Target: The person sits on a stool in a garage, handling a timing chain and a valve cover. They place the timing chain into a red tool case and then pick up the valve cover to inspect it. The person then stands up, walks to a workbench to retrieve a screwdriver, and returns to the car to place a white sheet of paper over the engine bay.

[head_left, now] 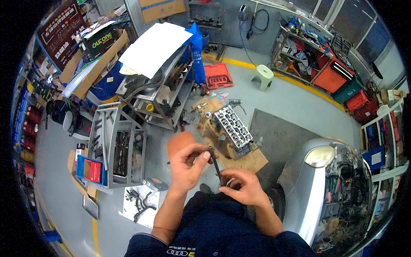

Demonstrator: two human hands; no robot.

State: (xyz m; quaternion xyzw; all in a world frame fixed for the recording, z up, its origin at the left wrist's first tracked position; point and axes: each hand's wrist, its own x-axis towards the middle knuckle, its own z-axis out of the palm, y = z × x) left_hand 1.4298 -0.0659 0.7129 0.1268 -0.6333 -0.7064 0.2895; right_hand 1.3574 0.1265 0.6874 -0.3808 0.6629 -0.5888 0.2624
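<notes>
A long, thin, dark bolt (215, 165) is held up in front of my body, tilted, its thicker end at the top. My left hand (190, 167) pinches that upper end between thumb and fingers. Around the lower end close the thumb and fingertips of my right hand (245, 186), which hide the tip. Beyond my hands, low on the floor, a silver engine cylinder head (233, 127) rests with its rows of openings facing up. Stained cardboard (256, 162) lies under and around it.
An orange stool seat (179, 143) is beside my left hand. Left stands a grey tool cart (99, 128); metal parts lie on a white sheet (154, 200) nearby. A silver car front (310, 188) with exposed engine bay is close on my right. Farther off are a red case (224, 72) and green stool (262, 75).
</notes>
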